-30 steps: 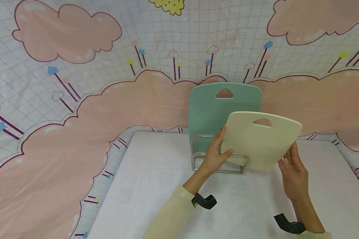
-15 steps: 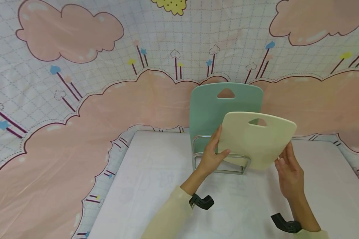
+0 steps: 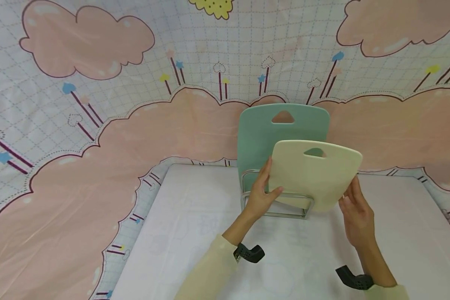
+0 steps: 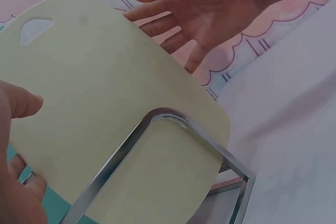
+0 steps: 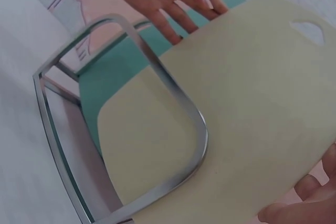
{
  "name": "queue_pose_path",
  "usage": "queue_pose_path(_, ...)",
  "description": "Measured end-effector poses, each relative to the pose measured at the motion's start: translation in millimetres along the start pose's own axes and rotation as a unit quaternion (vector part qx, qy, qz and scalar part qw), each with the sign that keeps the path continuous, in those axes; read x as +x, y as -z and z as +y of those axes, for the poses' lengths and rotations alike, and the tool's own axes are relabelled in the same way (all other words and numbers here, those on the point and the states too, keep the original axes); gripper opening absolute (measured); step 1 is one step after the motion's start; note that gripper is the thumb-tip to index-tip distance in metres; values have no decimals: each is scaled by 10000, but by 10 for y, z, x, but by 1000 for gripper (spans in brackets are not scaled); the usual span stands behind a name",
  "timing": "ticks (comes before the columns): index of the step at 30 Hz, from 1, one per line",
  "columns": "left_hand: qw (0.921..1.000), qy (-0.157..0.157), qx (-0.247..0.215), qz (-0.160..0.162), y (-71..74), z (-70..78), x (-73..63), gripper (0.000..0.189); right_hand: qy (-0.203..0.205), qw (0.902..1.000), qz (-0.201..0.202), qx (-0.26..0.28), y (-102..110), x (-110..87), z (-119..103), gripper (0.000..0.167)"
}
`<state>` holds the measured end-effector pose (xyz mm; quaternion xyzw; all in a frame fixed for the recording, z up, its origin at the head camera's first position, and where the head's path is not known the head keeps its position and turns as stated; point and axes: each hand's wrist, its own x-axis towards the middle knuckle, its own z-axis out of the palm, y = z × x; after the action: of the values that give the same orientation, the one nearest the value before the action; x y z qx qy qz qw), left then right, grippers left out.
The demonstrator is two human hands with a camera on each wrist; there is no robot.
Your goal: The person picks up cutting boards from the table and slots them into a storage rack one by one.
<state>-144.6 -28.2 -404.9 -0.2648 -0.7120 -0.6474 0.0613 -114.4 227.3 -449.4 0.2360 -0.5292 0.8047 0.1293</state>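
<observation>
A cream cutting board (image 3: 318,175) leans tilted in a metal wire rack (image 3: 285,215), its lower part behind the front loop (image 5: 202,129). At the board's left edge my left hand (image 3: 258,198) holds it, thumb across the front and fingers behind. My right hand (image 3: 359,218) is at the opposite edge; its fingers look extended in the left wrist view, tips tucked just behind the rim. A green cutting board (image 3: 262,141) stands upright in the rack behind the cream one, which covers much of its lower right.
The rack stands on a white tabletop (image 3: 180,241), toward its back edge. A cloth with pink clouds (image 3: 86,41) hangs behind. Each wrist wears a black device, such as the left one (image 3: 250,253).
The cream cutting board has shifted left and now overlaps more of the green one. Both hands have moved left with it; rack and green cutting board stay in place.
</observation>
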Motion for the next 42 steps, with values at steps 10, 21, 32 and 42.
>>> queue_pose_path(10, 9999, 91, -104, 30, 66, -34, -19, 80, -23, 9998, -179, -49, -41, 6, 43, 61)
queue_pose_path(21, 9998, 141, -86, 96, 134, -35, -61, 79, -55, 9997, -186, -111, -98, 21, 119, 61)
queue_pose_path(32, 9994, 151, -26, 300, 211, -41, -116, 78, -131, 9987, -212, -441, -177, 51, 186, 63)
queue_pose_path(42, 9991, -9, 51, 413, 281, -81, -159, 77, -60, 9984, -329, -458, -242, 85, 267, 64)
